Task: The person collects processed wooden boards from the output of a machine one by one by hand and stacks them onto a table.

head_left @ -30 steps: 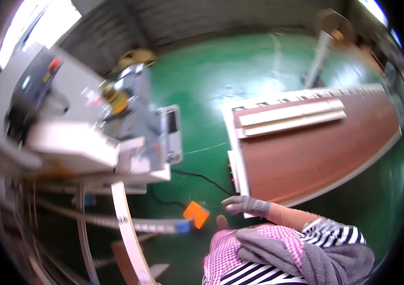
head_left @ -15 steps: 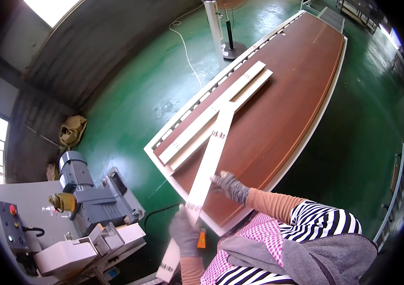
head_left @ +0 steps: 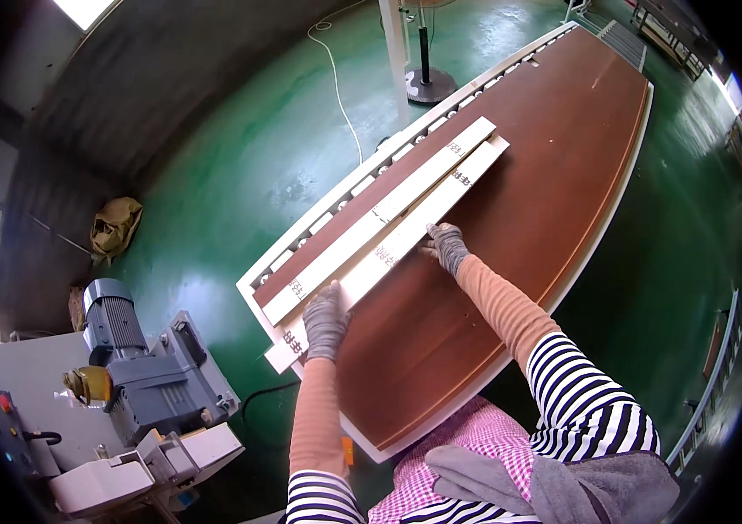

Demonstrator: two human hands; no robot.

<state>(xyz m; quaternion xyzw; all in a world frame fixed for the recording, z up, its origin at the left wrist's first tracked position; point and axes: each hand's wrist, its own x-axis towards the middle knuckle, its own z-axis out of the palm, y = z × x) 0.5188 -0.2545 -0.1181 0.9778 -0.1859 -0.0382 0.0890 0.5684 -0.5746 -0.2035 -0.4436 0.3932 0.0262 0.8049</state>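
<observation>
A long white board (head_left: pixel 414 225) with dark markings lies slanted along the brown-topped table (head_left: pixel 554 183). My left hand (head_left: pixel 327 321), in a grey glove, closes on it close to its near end, which juts past the table's corner. Farther along, the gloved fingers of my right hand (head_left: pixel 448 248) grip its right edge, fingertips partly hidden. Alongside on the left lies another white board (head_left: pixel 419 185), roughly parallel, with a narrow gap between. Most of the board beneath the held one is covered.
White rollers line the table's left edge (head_left: pixel 358 186). At lower left stands a grey machine with a motor (head_left: pixel 117 319) and a control box (head_left: pixel 8 428). Beyond the table are a round black stand base (head_left: pixel 430 86) and a white cable (head_left: pixel 340 96) on the green floor.
Both hands have moved forward with the held board. It has turned from lying crosswise over the other boards to running alongside the left one, atop the other.
</observation>
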